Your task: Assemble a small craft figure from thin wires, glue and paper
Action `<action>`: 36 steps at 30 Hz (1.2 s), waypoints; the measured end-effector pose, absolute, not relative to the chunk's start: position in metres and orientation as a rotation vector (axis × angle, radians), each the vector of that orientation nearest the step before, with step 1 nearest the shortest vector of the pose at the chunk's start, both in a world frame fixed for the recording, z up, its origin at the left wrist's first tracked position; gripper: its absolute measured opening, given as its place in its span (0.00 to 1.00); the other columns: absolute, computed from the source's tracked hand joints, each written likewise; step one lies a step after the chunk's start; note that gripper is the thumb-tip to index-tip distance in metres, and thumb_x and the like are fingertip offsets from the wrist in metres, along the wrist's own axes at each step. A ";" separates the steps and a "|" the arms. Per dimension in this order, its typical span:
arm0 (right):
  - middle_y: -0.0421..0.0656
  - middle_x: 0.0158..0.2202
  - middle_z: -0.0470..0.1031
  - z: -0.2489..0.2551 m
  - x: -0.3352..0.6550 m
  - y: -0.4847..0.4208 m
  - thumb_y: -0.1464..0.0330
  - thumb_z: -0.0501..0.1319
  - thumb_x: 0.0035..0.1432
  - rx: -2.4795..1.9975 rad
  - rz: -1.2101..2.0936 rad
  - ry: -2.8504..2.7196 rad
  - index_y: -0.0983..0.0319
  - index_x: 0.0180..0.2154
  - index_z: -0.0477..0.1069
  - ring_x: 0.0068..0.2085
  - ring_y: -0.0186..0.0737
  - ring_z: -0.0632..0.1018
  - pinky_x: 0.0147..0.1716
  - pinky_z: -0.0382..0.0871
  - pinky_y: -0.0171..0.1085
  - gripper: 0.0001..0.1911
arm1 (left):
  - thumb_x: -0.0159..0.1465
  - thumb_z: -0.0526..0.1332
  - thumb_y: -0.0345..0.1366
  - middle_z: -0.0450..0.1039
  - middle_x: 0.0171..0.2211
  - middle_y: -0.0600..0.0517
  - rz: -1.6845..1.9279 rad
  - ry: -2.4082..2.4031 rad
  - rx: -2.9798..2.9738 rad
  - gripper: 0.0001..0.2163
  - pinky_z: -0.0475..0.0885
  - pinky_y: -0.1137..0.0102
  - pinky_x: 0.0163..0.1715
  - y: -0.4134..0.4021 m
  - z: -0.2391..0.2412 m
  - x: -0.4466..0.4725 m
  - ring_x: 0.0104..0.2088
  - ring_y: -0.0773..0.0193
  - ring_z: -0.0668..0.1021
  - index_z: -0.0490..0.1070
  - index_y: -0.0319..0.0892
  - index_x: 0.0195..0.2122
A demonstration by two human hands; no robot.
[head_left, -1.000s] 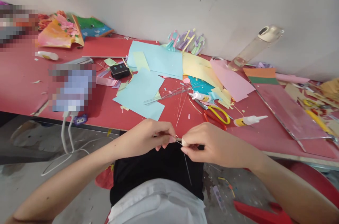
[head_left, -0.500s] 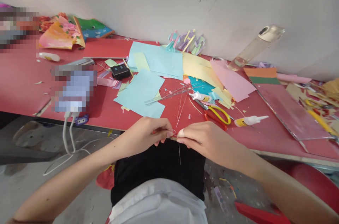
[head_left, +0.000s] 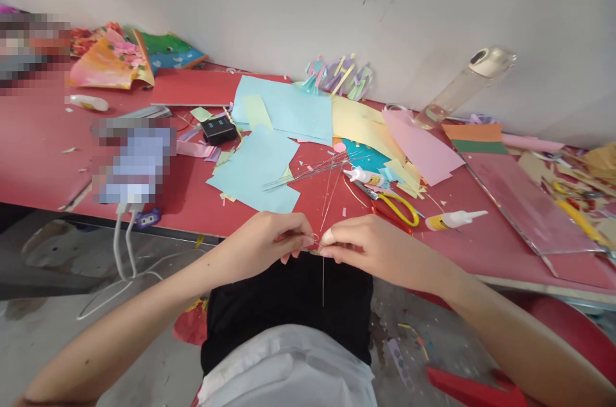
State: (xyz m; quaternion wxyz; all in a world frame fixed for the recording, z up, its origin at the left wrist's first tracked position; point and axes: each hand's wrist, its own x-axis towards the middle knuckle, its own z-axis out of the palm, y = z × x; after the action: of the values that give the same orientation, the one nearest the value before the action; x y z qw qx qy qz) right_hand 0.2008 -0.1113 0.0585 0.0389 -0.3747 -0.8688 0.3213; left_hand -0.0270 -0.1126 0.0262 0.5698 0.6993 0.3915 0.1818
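My left hand [head_left: 269, 241] and my right hand [head_left: 370, 246] meet fingertip to fingertip at the front edge of the red table [head_left: 38, 156]. Both pinch a thin metal wire [head_left: 323, 278] that hangs straight down in front of my black top; a tiny loop shows between the thumbs. More thin wires [head_left: 308, 173] lie fanned on the table just beyond my hands, beside a light blue paper sheet [head_left: 257, 166].
Yellow-handled scissors [head_left: 392, 207] and two small glue bottles [head_left: 455, 219] lie right of the wires. Yellow, pink and blue paper sheets [head_left: 366, 124] cover the middle. A clear bottle [head_left: 462, 86] leans on the wall. A black box [head_left: 217, 128] and white cables [head_left: 120, 246] sit left.
Both hands rose slightly toward the table edge. The hanging wire swung from slanting down-right to hanging straight down.
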 end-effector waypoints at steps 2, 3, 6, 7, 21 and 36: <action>0.36 0.30 0.77 0.057 0.201 -0.109 0.67 0.58 0.68 -1.129 1.020 -2.631 0.59 0.36 0.75 0.29 0.32 0.73 0.30 0.60 0.31 0.08 | 0.68 0.56 0.34 0.68 0.24 0.58 0.423 0.927 1.648 0.07 0.65 0.77 0.28 -0.112 0.027 -0.027 0.25 0.71 0.72 0.72 0.42 0.34; 0.36 0.29 0.76 0.056 0.201 -0.109 0.68 0.59 0.67 -1.122 0.976 -2.641 0.59 0.36 0.75 0.29 0.32 0.72 0.30 0.60 0.32 0.07 | 0.68 0.56 0.34 0.68 0.24 0.59 0.420 0.936 1.651 0.07 0.65 0.77 0.28 -0.112 0.028 -0.026 0.25 0.71 0.72 0.72 0.42 0.34; 0.36 0.25 0.72 0.051 0.200 -0.113 0.72 0.59 0.64 -1.122 0.698 -2.714 0.61 0.29 0.71 0.26 0.32 0.68 0.29 0.57 0.33 0.10 | 0.68 0.56 0.34 0.68 0.24 0.58 0.412 0.960 1.665 0.08 0.65 0.76 0.28 -0.113 0.029 -0.025 0.25 0.70 0.72 0.70 0.42 0.32; 0.35 0.23 0.70 0.049 0.199 -0.116 0.73 0.59 0.64 -1.127 0.595 -2.736 0.61 0.27 0.69 0.25 0.32 0.67 0.28 0.56 0.34 0.11 | 0.68 0.56 0.34 0.68 0.24 0.58 0.412 0.967 1.668 0.08 0.65 0.76 0.28 -0.113 0.029 -0.024 0.25 0.70 0.72 0.70 0.42 0.31; 0.35 0.33 0.79 0.080 0.216 -0.123 0.69 0.57 0.68 -1.175 0.901 -2.609 0.56 0.39 0.74 0.34 0.33 0.78 0.34 0.68 0.32 0.08 | 0.68 0.59 0.41 0.71 0.26 0.56 0.504 0.778 1.332 0.10 0.68 0.75 0.29 -0.113 0.033 -0.035 0.25 0.71 0.72 0.70 0.40 0.33; 0.42 0.31 0.78 -0.006 0.192 -0.173 0.57 0.63 0.63 -1.224 1.099 -1.472 0.57 0.43 0.75 0.30 0.40 0.80 0.31 0.77 0.38 0.12 | 0.66 0.63 0.41 0.73 0.25 0.54 0.689 0.656 0.936 0.10 0.68 0.72 0.29 -0.129 0.000 -0.004 0.24 0.70 0.74 0.70 0.38 0.35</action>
State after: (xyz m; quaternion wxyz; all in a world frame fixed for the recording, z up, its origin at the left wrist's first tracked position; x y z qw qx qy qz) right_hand 0.1919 -0.1727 -0.0060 0.4501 -0.4952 -0.5954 0.4446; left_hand -0.0037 -0.1285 -0.0004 0.7855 0.4341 0.3042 0.3195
